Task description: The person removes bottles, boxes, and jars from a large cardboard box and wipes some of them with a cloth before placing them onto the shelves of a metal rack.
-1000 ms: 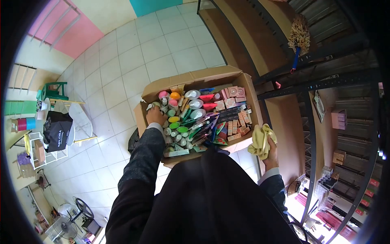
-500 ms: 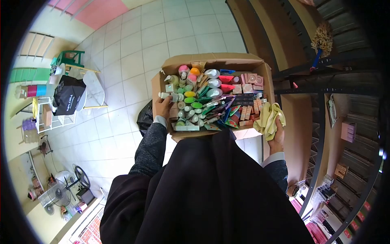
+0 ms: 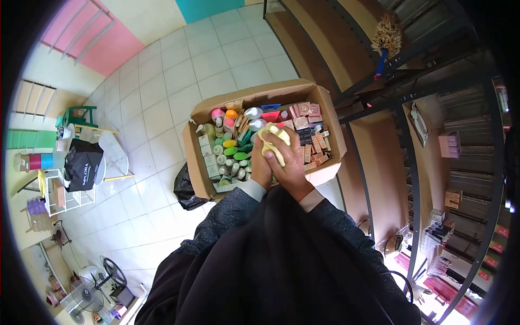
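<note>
My left hand (image 3: 261,167) and my right hand (image 3: 291,169) are together over the near middle of a cardboard box (image 3: 190,157). A crumpled pale yellow cloth (image 3: 268,142) is bunched between them. My right hand is closed on the cloth, its fingers curled over the top. Against it, my left hand is closed too, and the cloth and right hand cover what it holds. Below my hands, the box holds green-capped bottles (image 3: 230,151), white bottles (image 3: 234,169), pump bottles (image 3: 254,112), pink boxes (image 3: 304,109) and small orange boxes (image 3: 311,149).
Dark-framed shelving (image 3: 379,157) stands close on the right, with a duster (image 3: 387,38) on it. A black plastic bag (image 3: 188,187) sits beside the box's left side. Farther left are a white rack (image 3: 70,195), a black bag (image 3: 84,162) and a fan (image 3: 84,295).
My left hand has come from the box's left edge, where it held a small pale bottle. My right hand has brought the cloth inward from the right edge. Both hands now meet.
</note>
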A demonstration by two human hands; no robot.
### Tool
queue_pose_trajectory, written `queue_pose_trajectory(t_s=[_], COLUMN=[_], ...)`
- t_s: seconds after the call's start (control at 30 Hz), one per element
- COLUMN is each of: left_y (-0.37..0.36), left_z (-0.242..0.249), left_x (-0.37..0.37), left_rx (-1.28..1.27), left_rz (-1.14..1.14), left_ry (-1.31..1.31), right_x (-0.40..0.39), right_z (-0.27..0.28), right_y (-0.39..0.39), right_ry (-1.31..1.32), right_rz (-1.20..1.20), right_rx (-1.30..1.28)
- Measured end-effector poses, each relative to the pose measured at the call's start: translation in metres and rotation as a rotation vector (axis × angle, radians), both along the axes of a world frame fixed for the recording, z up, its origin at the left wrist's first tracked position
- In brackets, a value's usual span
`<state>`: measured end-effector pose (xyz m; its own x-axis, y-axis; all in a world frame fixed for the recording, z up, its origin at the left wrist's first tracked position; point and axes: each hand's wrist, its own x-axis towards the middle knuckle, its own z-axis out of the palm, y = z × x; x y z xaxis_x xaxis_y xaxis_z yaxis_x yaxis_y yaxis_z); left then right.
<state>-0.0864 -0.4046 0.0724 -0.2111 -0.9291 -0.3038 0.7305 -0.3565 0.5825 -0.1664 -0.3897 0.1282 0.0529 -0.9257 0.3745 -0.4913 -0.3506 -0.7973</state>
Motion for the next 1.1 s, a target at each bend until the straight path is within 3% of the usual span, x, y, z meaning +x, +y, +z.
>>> queue_pose_trajectory(t_s=[0.17, 0.27, 0.3, 0.33, 0.37, 0.4, 0.47, 0.5, 0.53, 0.6, 0.8, 0.87, 0.9, 0.97, 1.0, 1.03, 1.07, 1.1], left_y=[0.006, 0.013, 0.014, 0.014, 0.016, 0.016, 0.012, 0.010, 0.010, 0.016, 0.025, 0.025, 0.021, 0.017, 0.018, 0.020, 0.027, 0.032], left_z=[-0.019, -0.004, -0.022, -0.011, -0.001, 0.007, 0.001, 0.001, 0.000, 0.001, 0.001, -0.004, -0.006, -0.008, -0.005, -0.003, -0.007, -0.010], left_x=[-0.011, -0.015, -0.012, -0.011, -0.011, -0.012, -0.002, 0.002, 0.005, 0.006, 0.002, 0.009, 0.012, 0.013, 0.010, 0.005, -0.003, -0.011], left_rx=[-0.022, 0.032, -0.101, -0.099, -0.141, -0.185, -0.178, -0.250, -0.320, -0.284, -0.047, 0.227, 0.134, 0.037, 0.038, 0.039, -0.104, -0.136], left_rz=[0.038, 0.152, 0.166, 0.166, 0.233, 0.301, 0.261, 0.220, 0.176, 0.166, 0.182, 0.201, 0.229, 0.261, 0.213, 0.163, 0.165, 0.169], left_ry=[-0.054, -0.072, -0.372, -0.372, -0.420, -0.466, -0.459, -0.576, -0.693, -0.665, -0.584, -0.063, -0.030, 0.001, -0.237, -0.473, -0.608, -0.579], right_x=[0.004, 0.005, 0.006, 0.006, 0.004, 0.004, 0.005, 0.009, 0.013, 0.016, 0.006, 0.000, -0.005, 0.000, 0.003, 0.015, 0.012, 0.008], right_z=[-0.015, -0.026, -0.036, -0.046, -0.056, -0.050, -0.039, -0.035, -0.030, -0.020, -0.081, -0.093, -0.090, -0.088, -0.084, -0.083, -0.080, -0.070], right_y=[0.001, 0.000, -0.002, -0.003, -0.005, -0.007, -0.011, -0.010, -0.008, -0.001, -0.001, -0.008, -0.005, 0.002, 0.006, 0.008, 0.008, 0.008], right_ry=[-0.184, -0.245, -0.382, -0.518, -0.733, -0.730, -1.275, -1.106, -1.103, -0.118, -0.363, -1.153, -1.541, -1.541, -1.536, -1.195, -1.197, -0.960], right_rz=[-0.171, -0.238, -0.268, -0.301, -0.337, -0.337, -0.269, -0.264, -0.263, -0.252, -0.313, -0.432, -0.246, -0.207, -0.171, -0.181, -0.182, -0.406], right_rx=[0.045, 0.102, 0.154, 0.208, 0.452, 0.452, 0.585, 0.499, 0.503, 0.025, 0.253, 0.880, 0.861, 0.806, 0.754, 0.574, 0.574, 0.703])
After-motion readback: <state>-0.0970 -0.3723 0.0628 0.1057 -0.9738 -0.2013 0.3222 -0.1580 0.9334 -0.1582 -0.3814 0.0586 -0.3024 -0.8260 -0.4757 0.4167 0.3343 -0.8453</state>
